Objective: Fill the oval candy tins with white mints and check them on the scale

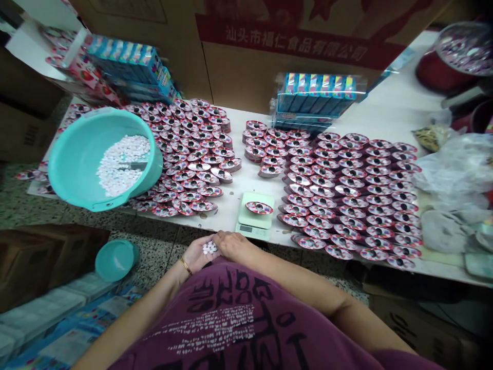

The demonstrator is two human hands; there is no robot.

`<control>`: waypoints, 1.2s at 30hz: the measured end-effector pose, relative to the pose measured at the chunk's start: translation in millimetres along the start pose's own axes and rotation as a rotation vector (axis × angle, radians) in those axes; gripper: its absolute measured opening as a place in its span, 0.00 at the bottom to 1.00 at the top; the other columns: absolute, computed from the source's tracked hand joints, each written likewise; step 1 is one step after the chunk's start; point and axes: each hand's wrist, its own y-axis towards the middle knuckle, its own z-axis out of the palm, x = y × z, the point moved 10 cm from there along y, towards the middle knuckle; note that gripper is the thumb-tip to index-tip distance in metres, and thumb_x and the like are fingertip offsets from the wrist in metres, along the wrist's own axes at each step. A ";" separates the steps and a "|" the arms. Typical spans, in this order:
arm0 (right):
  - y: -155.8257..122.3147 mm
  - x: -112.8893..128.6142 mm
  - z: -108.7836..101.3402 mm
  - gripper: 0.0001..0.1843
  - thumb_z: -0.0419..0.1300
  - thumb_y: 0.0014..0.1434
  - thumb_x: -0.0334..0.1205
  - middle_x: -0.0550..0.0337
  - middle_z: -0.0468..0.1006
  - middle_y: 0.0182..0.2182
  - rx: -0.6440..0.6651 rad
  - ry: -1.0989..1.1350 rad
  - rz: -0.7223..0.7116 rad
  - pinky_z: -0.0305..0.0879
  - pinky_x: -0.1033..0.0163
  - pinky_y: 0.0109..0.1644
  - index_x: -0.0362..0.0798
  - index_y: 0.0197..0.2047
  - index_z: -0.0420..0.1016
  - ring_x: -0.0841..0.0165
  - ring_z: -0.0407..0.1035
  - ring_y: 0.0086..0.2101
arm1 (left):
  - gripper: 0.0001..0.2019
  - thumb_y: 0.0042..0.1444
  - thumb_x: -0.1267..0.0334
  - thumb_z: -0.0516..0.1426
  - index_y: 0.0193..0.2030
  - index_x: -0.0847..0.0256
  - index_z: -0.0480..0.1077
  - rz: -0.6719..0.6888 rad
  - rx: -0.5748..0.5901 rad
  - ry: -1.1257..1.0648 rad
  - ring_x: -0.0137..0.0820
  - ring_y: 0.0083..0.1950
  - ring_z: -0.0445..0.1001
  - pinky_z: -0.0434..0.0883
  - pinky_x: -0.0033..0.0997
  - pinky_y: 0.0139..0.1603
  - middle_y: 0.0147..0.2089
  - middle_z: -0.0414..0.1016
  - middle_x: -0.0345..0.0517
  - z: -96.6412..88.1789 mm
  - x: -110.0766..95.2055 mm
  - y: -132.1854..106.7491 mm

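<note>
My left hand lies palm up and cupped near my lap, holding a small heap of white candies. My right hand rests over it, fingertips pinched at the heap. Just ahead on the table edge stands a small pale green scale with one red round tin on its plate. A teal basin with more white candies sits tilted at the left.
Several rows of red round tins cover the white table on the right, and more in the middle. Blue boxes and cardboard cartons stand behind. Plastic bags lie at right. A small teal bowl sits on the floor.
</note>
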 end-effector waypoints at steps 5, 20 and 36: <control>-3.7 2.1 -4.1 0.09 0.48 0.57 0.37 0.55 0.69 0.33 -0.002 0.038 -0.083 0.61 0.67 0.28 0.45 0.39 0.64 0.70 0.66 0.31 | 0.09 0.53 0.71 0.47 0.29 0.70 0.67 -0.009 -0.014 -0.010 0.27 0.25 0.71 0.68 0.26 0.28 0.23 0.71 0.46 9.7 0.6 -2.8; -45.2 -28.4 -92.8 0.11 0.48 0.57 0.35 0.53 0.69 0.41 -0.658 0.372 -0.188 0.58 0.60 0.47 0.47 0.43 0.67 0.69 0.61 0.44 | 0.08 0.54 0.66 0.48 0.26 0.64 0.63 0.159 0.141 -0.099 0.20 0.19 0.61 0.57 0.17 0.14 0.21 0.62 0.40 65.6 -64.3 -12.4; -32.9 -147.9 -47.8 0.29 0.47 0.56 0.48 0.51 0.63 0.49 -0.258 -0.014 0.289 0.56 0.57 0.49 0.48 0.59 0.49 0.62 0.58 0.47 | 0.20 0.42 0.63 0.59 0.44 0.60 0.65 0.906 -0.133 0.455 0.29 0.40 0.69 0.65 0.31 0.42 0.43 0.68 0.47 70.3 -193.8 -59.3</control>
